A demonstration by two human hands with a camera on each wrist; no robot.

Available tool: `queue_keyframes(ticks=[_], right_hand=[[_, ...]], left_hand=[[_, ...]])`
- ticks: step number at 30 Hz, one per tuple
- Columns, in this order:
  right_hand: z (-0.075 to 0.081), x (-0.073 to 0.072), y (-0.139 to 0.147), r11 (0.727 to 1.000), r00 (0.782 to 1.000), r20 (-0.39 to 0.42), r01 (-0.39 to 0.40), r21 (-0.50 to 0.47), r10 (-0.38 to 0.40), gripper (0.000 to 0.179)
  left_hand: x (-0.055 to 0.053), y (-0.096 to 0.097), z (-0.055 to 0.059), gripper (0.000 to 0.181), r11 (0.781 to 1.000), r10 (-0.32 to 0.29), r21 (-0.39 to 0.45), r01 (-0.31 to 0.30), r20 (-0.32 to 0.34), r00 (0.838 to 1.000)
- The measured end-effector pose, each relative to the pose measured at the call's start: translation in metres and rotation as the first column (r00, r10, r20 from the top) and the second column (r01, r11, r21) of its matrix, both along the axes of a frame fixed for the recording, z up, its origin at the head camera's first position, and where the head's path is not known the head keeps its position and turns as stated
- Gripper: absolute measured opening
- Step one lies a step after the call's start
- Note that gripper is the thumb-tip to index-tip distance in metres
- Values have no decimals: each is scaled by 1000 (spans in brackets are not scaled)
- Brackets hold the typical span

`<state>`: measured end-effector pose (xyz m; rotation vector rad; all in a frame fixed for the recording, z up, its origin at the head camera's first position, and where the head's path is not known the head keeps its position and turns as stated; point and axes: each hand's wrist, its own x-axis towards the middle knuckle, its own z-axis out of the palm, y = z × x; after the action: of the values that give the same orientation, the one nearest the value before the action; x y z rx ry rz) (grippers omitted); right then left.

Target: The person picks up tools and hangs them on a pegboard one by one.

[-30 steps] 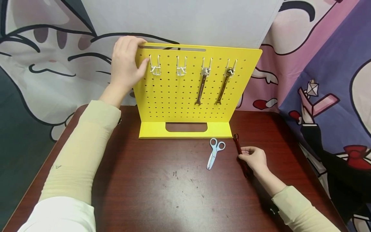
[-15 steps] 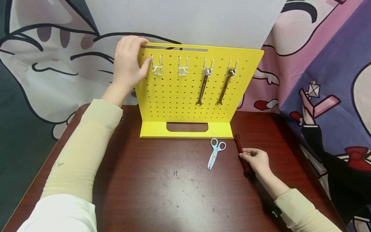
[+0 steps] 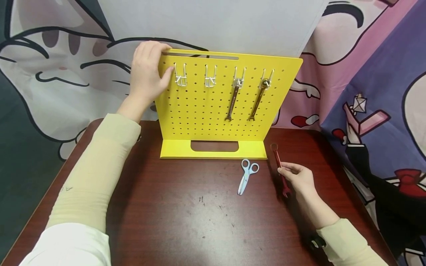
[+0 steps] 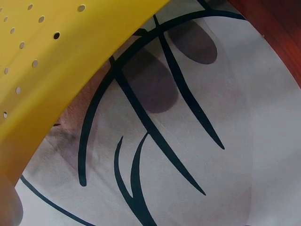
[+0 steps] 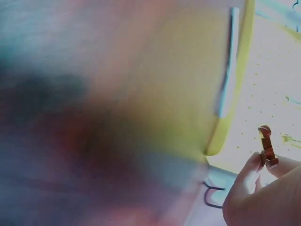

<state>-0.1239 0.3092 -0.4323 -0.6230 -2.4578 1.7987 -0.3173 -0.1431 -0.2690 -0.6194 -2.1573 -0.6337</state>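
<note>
My left hand (image 3: 148, 72) grips the upper left corner of a yellow pegboard (image 3: 199, 111), thumb on the front face and fingers over the edge. The board's side (image 4: 70, 42) and a bit of that hand (image 4: 8, 207) show in the left wrist view. To the right of the board, my right hand (image 3: 301, 181) pinches a reddish-looking combination wrench (image 3: 277, 158) by its middle, ring end pointing away. Its shadow falls on the table beside it. In the right wrist view thumb and fingers hold the wrench (image 5: 267, 142); much of that view is blurred.
Two wrenches, one left (image 3: 233, 99) and one right (image 3: 257, 99), hang from white hooks on the board. Two more hooks, outer (image 3: 180, 79) and inner (image 3: 210, 79), hold nothing. Light blue scissors (image 3: 245, 177) lie on the dark red table (image 3: 186, 221) before the base.
My right hand has lifted the wrench off the table, moving slightly right and away from me. The left hand keeps its hold on the board; the scissors have not moved.
</note>
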Motion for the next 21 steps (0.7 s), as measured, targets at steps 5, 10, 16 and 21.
queue_keyframes(ticks=[5,10,16,21], right_hand=[[13,-4,-10,999,999,-30,-18,-28,17,37],[28,-7,-32,988,997,-66,-42,-151,32,18],[43,-15,-57,961,994,-99,-81,-263,56,19],[51,-24,-78,954,988,-130,-118,-275,85,18]], left_hand=[[1,0,0,37,1000,0,0,0,-2,1000],[1,-1,0,37,1000,7,-4,-7,-1,1000],[1,0,-1,37,1000,-2,3,2,-3,1000],[0,0,0,38,1000,-16,21,16,-4,1000]])
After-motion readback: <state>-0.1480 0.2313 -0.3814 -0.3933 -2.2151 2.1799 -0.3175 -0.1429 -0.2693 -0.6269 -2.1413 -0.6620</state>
